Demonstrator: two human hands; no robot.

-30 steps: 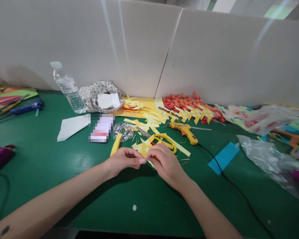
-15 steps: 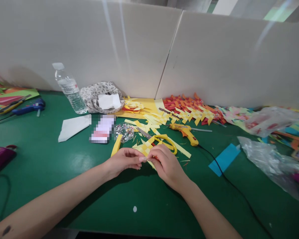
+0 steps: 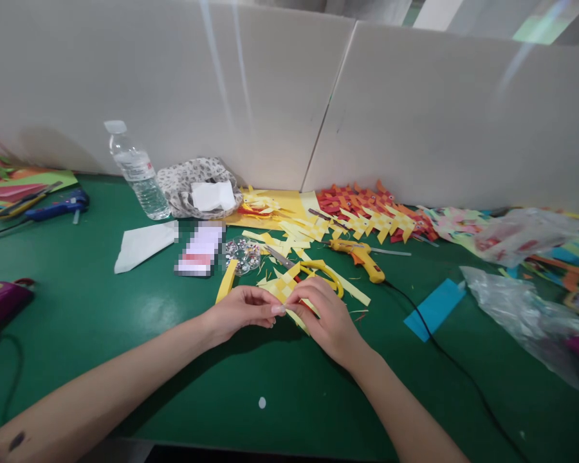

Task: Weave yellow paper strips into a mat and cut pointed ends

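My left hand [image 3: 241, 310] and my right hand [image 3: 321, 315] meet fingertip to fingertip over the green table. Both pinch at a woven yellow paper piece [image 3: 280, 283] in a checked pattern, partly hidden by the fingers. A pale strip of it shows below my right hand. Just behind lie scissors [image 3: 335, 276] with yellow handles, blades pointing to the back left. A folded yellow paper strip [image 3: 226, 281] is beside my left hand. Yellow paper offcuts [image 3: 354, 290] lie scattered around the scissors. A clear round dish of small googly eyes [image 3: 242, 256] sits a little farther back.
A yellow glue gun [image 3: 361, 254] lies to the right, its black cord crossing the green table [image 3: 174, 386]. Behind are woven red paper fish [image 3: 350, 200]. Leftward are a phone [image 3: 201, 249], a white tissue [image 3: 142, 245] and a water bottle [image 3: 139, 177]. Plastic bags [image 3: 525, 315] lie right.
My fingers have shifted slightly at the pinch, and a little more of the pale strip shows under my right hand. The things on the table have stayed in place.
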